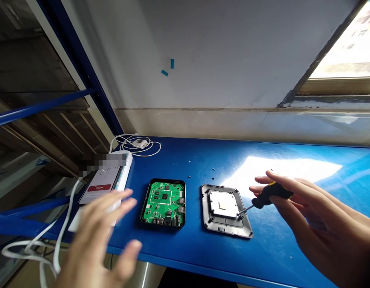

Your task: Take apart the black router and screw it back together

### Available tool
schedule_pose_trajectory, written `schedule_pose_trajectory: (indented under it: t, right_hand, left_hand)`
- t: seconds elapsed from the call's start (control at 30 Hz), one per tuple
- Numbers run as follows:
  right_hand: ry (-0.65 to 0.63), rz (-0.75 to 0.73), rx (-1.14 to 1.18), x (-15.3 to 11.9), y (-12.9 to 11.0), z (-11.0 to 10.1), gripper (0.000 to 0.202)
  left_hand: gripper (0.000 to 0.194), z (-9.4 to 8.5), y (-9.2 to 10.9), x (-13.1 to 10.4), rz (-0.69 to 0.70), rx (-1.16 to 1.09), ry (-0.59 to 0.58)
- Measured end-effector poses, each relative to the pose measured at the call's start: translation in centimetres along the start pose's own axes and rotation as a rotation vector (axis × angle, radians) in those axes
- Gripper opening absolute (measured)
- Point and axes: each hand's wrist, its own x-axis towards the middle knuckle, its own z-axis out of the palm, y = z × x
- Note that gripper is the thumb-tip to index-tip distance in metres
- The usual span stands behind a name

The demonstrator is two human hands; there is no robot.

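The head camera faces forward and down from above the near edge of the blue tabletop [277, 250]. The left hand [97, 232] and right hand [319, 216] appear at close range; the wall [221, 56] behind the tabletop occupies the upper part of the view.

Blue tabletop [191, 248], glossy; bright glare at my right. On it I list: one black casing [184, 218] with green circuit board [156, 206]; one grey cover [229, 231] bearing a white plate [221, 200], just right of the casing; a few tiny screws [213, 178], loose, beyond both; one white cable [160, 149], coiled, with adapter [140, 143]; one white box [129, 161], left end.
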Motion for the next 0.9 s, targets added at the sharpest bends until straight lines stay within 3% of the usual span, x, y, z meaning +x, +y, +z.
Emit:
schedule_pose_trajectory:
  t: [0.07,0.13,0.23,0.33,0.53,0.73,0.9]
  right_hand:
    - [-0.029,-0.019,0.0,0.3,-0.2,0.0,0.048]
    - [-0.06,-0.023,-0.007,0.6,-0.5,0.0,0.048]
    - [-0.086,0.005,0.019,0.8,-0.8,-0.1,0.044]
    - [-0.091,0.015,0.092,0.6,-0.8,-0.4,0.042]
    - [-0.138,0.013,0.164,0.4,-0.3,-1.0,0.039]
    - [-0.098,-0.003,0.154,0.8,-0.4,-1.1,0.03]
    - [-0.04,-0.047,0.094,1.4,-1.3,-0.8,0.022]
  left_hand:
    - [0.066,2.1,4.4,0.5,0.262,-0.072,-0.066]
    - [0.061,3.7,7.7,1.6,0.422,-0.128,-0.116]
    - [0.055,5.1,10.8,4.0,0.52,-0.178,-0.22]
    - [0.054,5.9,12.6,6.3,0.557,-0.225,-0.303]
    - [0.052,8.3,14.4,9.4,0.609,-0.271,-0.414]
    - [0.061,10.1,13.4,10.8,0.581,-0.242,-0.513]
    - [0.06,10.6,12.9,11.3,0.569,-0.284,-0.499]
